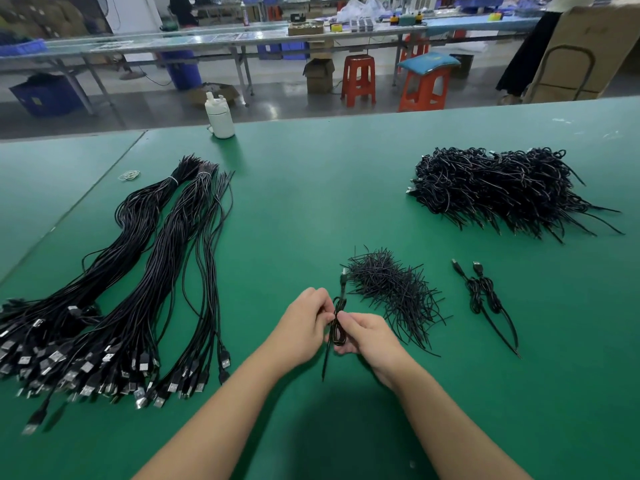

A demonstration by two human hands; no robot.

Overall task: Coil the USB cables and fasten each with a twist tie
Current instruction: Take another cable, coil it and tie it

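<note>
Fingers of both hands, left [304,327] and right [367,336], pinch one coiled cable [337,327]; tie heap [394,292] at one o'clock, two finished coils [485,292] at three, uncoiled bundles [114,289] at nine.

A wide green table [346,188] fills the foreground. Beyond it lies a grey, glossy floor [277,105] that reflects overhead light. A long bench [221,41] with metal legs runs across the room. Two orange stools [358,79] stand near it, one topped with a blue cushion [427,62]. Blue bins [46,95] and cardboard boxes [318,74] sit underneath.
</note>
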